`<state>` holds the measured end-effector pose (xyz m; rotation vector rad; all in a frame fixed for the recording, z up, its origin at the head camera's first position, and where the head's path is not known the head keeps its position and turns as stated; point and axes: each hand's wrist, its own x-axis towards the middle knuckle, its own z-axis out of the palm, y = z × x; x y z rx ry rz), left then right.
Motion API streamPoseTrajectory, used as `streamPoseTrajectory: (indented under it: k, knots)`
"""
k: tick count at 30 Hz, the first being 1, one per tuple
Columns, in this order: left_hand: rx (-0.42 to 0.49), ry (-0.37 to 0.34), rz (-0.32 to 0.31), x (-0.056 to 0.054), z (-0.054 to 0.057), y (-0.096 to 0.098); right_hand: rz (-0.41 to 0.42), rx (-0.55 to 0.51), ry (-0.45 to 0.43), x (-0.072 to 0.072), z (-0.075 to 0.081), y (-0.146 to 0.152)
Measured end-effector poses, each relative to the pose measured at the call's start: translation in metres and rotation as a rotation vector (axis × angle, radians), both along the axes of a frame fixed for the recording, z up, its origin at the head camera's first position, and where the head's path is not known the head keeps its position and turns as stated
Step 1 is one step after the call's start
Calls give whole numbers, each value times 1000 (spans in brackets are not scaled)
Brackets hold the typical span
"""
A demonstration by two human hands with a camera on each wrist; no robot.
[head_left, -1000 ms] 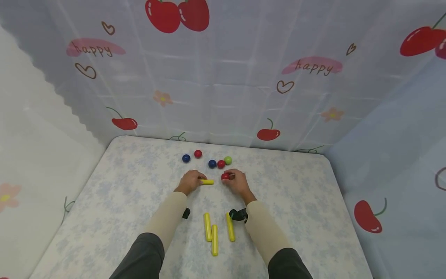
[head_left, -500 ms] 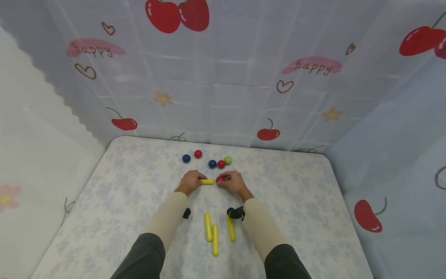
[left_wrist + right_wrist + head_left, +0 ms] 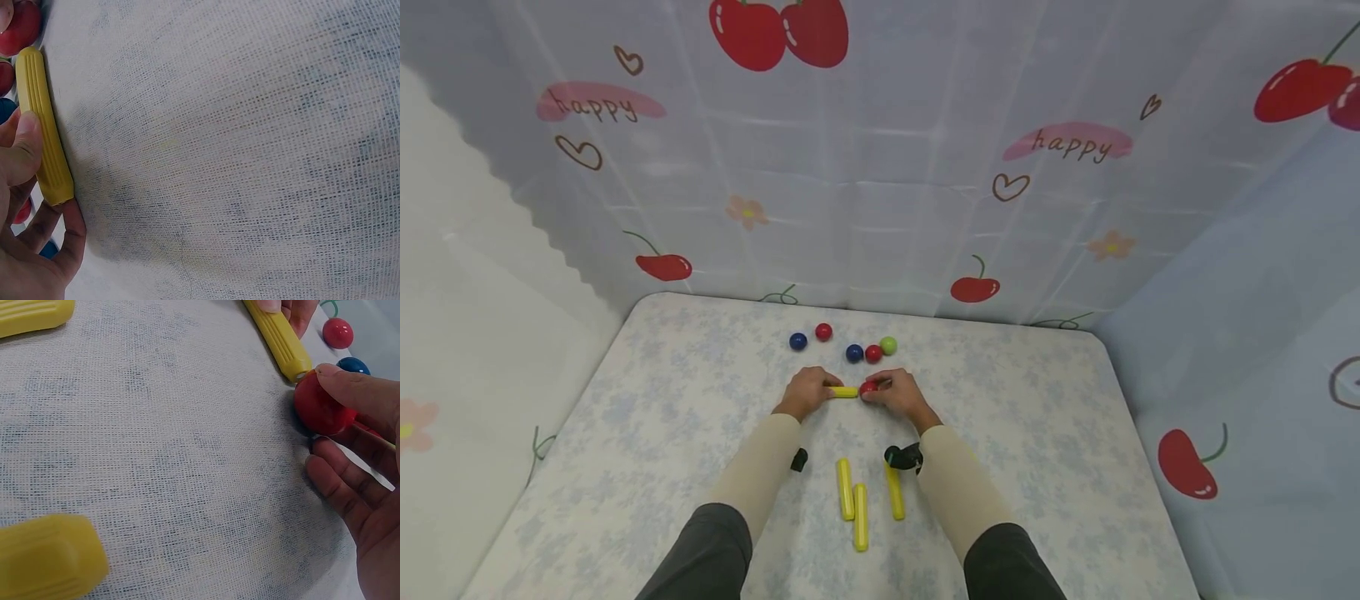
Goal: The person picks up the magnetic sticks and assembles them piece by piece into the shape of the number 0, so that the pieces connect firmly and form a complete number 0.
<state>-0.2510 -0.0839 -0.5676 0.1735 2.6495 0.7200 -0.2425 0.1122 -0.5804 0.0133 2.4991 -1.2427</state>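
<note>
My left hand (image 3: 807, 390) grips a ridged yellow stick (image 3: 45, 125) that lies sideways low over the table, thumb on the near side and fingers behind and at its end. Its free end points right. A glossy red ball (image 3: 320, 403) is pinched by my right hand (image 3: 901, 395) between thumb and fingers. In the right wrist view the ball is right at the stick's end, where a small pale spot shows. Part of the ball is hidden behind the thumb in the head view.
Behind the hands lie blue balls (image 3: 854, 353), red balls (image 3: 823, 332) and a green ball (image 3: 889, 345). Nearer my body, three more yellow sticks (image 3: 861, 517) lie lengthwise between the forearms. A cherry-printed curtain (image 3: 850, 167) hangs behind the patterned table (image 3: 1015, 400).
My right hand has moved left with the red ball, bringing it from a gap away up to the end of the yellow stick. The left hand has stayed in place holding the stick.
</note>
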Motion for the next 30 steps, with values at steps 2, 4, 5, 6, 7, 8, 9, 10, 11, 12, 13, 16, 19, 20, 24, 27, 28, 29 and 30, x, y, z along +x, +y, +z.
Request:
streamPoseTrajectory:
  k: [2,4,5,6,7,8,9,10,11,12,13,16,19,20,24,27,28,29,30]
  knots:
    - [-4,0,-4,1,1,0,3,-1,-2,0,0,-1]
    - [-10,3,-11,1,2,0,5,-5,-2,0,0,-1]
    - [-10,3,-12,1,2,-1,5,-8,-2,0,0,-1]
    - [-9,4,-15,1,2,-1,6,-9,-1,0,0,-1]
    - [-7,6,-18,1,2,-1,6,-13,-1,0,0,-1]
    - [-4,7,-20,0,2,-1,5,-16,-1,0,-1,-1]
    - [2,6,-20,0,2,-1,3,-17,-1,0,-1,-1]
    - [11,4,-20,0,2,-1,3,-18,-1,0,-1,-1]
    - [20,4,-23,-1,2,-2,2,-18,0,0,-1,-1]
    - [29,3,-26,-1,2,-2,1,-19,0,0,-1,-1]
    - [36,3,-30,-2,2,-3,1,-22,0,0,-1,-1]
    - [51,1,-40,-3,3,-4,-4,-20,1,0,-1,-1]
    - [57,1,-43,-4,5,-6,-2,-29,3,-1,-1,-2]
    - [56,3,-44,-5,5,-6,-3,-32,5,-2,-1,-3]
    - [51,3,-45,-5,4,-8,-7,-46,21,-2,-1,-5]
    - [47,-17,-58,-4,3,-7,-16,-31,33,0,-1,-5]
    - [47,-23,-64,-4,3,-6,-17,-23,40,0,-1,-4]
    - [49,-28,-66,-4,3,-6,-19,-15,44,1,-1,-4]
    - [54,-31,-69,-4,3,-6,-19,-11,48,1,-1,-4]
